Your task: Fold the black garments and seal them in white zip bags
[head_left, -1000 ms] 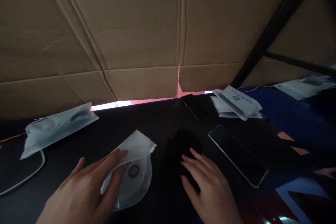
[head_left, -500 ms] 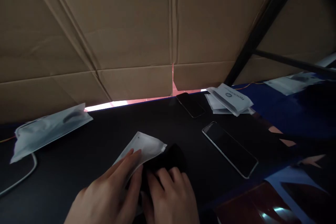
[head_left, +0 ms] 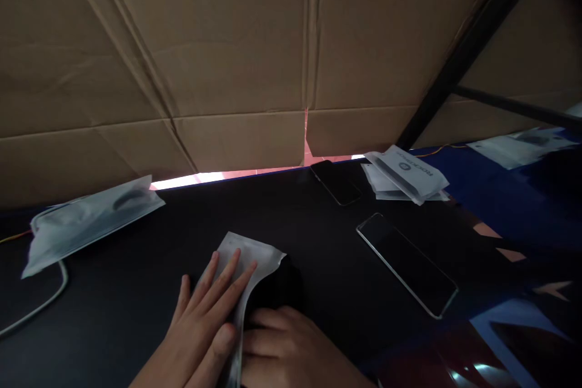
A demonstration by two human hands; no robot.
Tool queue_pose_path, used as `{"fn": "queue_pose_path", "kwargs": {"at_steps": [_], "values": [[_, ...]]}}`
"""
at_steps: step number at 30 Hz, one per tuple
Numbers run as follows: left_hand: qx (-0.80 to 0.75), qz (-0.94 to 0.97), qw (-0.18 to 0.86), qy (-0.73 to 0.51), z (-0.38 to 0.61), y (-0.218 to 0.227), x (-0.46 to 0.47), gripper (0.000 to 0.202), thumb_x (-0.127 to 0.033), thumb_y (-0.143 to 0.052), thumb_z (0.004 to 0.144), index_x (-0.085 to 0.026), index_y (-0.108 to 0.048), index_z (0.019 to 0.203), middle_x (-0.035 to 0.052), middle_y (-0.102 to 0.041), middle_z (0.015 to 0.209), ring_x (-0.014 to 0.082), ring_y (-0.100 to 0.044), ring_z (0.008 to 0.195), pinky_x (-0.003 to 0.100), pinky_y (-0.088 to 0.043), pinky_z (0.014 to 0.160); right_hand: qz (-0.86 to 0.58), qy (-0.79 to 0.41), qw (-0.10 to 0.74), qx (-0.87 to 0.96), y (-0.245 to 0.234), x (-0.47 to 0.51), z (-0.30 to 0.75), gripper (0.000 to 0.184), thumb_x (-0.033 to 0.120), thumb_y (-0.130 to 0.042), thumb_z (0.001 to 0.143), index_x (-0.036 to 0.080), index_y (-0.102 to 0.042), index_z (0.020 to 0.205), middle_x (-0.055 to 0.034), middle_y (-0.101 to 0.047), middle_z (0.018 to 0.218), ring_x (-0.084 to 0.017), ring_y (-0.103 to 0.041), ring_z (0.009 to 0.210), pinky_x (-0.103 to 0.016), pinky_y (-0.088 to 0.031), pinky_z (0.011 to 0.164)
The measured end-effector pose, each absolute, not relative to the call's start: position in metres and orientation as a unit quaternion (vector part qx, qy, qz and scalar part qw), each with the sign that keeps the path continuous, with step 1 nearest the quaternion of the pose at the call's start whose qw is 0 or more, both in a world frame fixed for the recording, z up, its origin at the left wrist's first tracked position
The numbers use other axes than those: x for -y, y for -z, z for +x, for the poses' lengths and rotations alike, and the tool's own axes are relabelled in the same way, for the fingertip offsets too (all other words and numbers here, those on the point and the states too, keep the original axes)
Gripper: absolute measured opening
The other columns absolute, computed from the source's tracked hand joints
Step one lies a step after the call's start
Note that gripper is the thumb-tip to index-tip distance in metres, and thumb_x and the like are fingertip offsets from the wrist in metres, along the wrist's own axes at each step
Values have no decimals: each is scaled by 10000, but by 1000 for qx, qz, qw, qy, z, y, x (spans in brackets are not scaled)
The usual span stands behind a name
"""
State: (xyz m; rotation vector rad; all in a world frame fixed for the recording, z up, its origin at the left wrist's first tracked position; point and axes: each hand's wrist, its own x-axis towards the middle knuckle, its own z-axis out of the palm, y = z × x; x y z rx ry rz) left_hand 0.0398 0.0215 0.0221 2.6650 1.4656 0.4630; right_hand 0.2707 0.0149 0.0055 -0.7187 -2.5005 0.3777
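Observation:
A white zip pouch [head_left: 259, 251] lies on the black table at the lower middle, its right edge lifted. My left hand [head_left: 204, 321] rests flat on the pouch with its fingers spread. Beside that raised edge, my right hand [head_left: 282, 345] is closed, its fingertips hidden at or behind the pouch's side. A dark, soft-looking thing [head_left: 282, 285] shows just beyond the right fingers; it blends with the table, and whether I grip it is hidden.
Two dark phones, a large one [head_left: 407, 264] and a smaller one [head_left: 336, 182], lie right of my hands. White printed packets [head_left: 404, 170] are stacked behind them. At the left sits a filled translucent pouch [head_left: 95, 218] near a white cable [head_left: 59, 285]. Cardboard [head_left: 227, 42] walls the back.
My left fingers have spread out and flattened on the pouch. My right hand has turned inward against the pouch's edge, its fingers more curled. The view has shifted slightly.

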Motion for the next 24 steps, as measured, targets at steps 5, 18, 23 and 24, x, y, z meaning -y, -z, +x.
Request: {"fn": "queue_pose_path", "kwargs": {"at_steps": [5,18,23,24], "values": [[-475,865,11,-162,47,-21,-21,628,-369,-305,1133,-378,-167,1746,99,-432,1736,399,-429,1560,740,-505,1056,-344,-104,298,884,-10,-15,260,170,268,-640,1101,183,-758,1190,-22,-787,1219,-214,-669,1241,-320,-587,953],[-516,838,4,-178,54,7,-20,657,-376,-300,1110,-390,-151,1751,87,-437,1740,413,-383,1600,818,-404,1094,-510,-114,304,797,18,9,307,563,524,-859,925,305,-699,1418,-85,-722,1345,-298,-709,1180,-389,-650,968],[-485,857,31,-175,55,16,-19,760,-621,-403,1073,-381,-152,1749,84,-347,1785,448,-366,1616,783,-437,1130,-422,-179,284,842,11,0,278,272,387,-727,1071,381,-737,1342,61,-802,1230,-138,-759,1062,-153,-623,843],[-476,862,39,-172,58,13,-17,820,-702,-443,1043,-395,-152,1746,83,-331,1791,459,-367,1615,771,-453,1135,-403,-188,289,848,10,-3,273,267,387,-685,1099,364,-728,1362,67,-800,1269,-124,-758,1098,-141,-612,896]]}}
